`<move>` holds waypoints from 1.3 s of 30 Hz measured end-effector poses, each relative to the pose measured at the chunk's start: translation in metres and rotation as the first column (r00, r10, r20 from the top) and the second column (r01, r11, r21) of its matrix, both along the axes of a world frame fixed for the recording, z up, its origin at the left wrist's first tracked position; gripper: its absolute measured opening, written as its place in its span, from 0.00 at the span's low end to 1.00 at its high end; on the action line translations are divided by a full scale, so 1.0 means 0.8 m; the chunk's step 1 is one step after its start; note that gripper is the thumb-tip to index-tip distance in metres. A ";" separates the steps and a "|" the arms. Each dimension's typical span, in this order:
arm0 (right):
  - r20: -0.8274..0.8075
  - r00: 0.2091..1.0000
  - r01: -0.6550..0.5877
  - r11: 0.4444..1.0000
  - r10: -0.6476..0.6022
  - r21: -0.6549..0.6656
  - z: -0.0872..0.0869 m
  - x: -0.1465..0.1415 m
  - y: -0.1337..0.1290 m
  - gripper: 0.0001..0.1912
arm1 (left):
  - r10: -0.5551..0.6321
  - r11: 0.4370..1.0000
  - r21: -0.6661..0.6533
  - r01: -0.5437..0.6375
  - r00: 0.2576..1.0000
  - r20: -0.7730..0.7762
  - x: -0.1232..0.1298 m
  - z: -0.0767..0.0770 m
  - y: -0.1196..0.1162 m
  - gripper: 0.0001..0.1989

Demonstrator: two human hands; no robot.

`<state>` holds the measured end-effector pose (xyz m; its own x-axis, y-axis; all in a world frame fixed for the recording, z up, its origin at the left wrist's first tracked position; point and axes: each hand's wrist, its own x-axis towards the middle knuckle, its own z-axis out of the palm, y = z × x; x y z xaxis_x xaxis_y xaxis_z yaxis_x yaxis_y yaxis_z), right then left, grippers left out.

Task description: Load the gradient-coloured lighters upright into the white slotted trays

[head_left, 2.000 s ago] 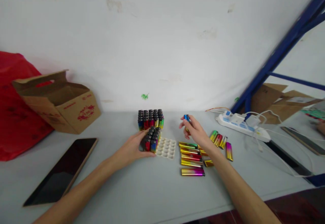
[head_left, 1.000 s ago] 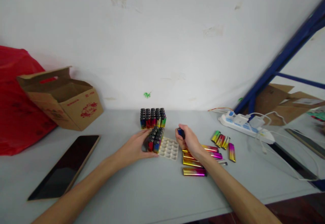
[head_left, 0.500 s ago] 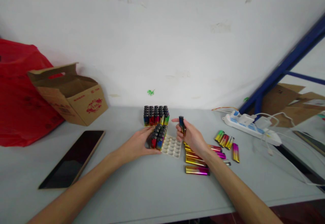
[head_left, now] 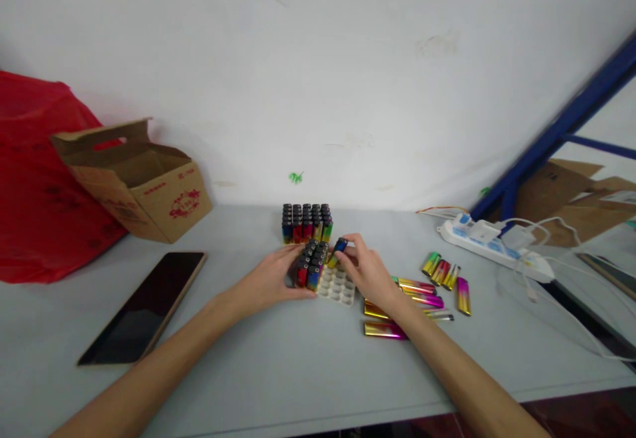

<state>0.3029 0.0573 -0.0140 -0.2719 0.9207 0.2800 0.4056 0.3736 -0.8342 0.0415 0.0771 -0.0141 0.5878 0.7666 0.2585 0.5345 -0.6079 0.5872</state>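
Note:
Black-topped lighters (head_left: 309, 267) stand in rows at the left of a white tray (head_left: 336, 287) with round holes. My left hand (head_left: 278, 275) is curved around their left side, thumb at the front. Between the fingertips of my right hand (head_left: 365, 269) is a blue and yellow lighter (head_left: 338, 251), tilted over the tray's back holes. Behind them stands a full block of lighters (head_left: 307, 223). Several metallic lighters lie to the right, partly under my right forearm, among them a gold and purple one (head_left: 385, 330).
A tablet (head_left: 144, 307) lies at the left, near an open cardboard box (head_left: 169, 193) and a red bag (head_left: 44, 179). Small lighters (head_left: 440, 271) and a white power strip (head_left: 497, 250) with cables are at the right, by a blue metal frame (head_left: 556, 133).
My right hand has moved left and tipped the lighter over from upright, bringing it above the tray beside the standing lighters. My left hand has stayed in place.

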 end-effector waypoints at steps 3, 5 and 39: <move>0.142 0.990 -0.037 0.998 0.028 0.059 0.005 -0.001 -0.001 0.08 | -0.015 1.000 0.004 0.015 1.000 0.002 0.000 0.000 0.000 0.43; 0.191 0.980 -0.075 0.995 0.061 0.067 0.007 -0.002 -0.002 0.07 | -0.026 1.000 0.008 0.026 1.000 0.002 0.001 0.000 0.001 0.42; 0.743 0.424 0.551 0.798 -0.518 0.242 0.026 0.149 0.029 0.23 | 0.040 0.999 0.006 -0.040 0.998 -0.052 0.001 0.001 0.001 0.45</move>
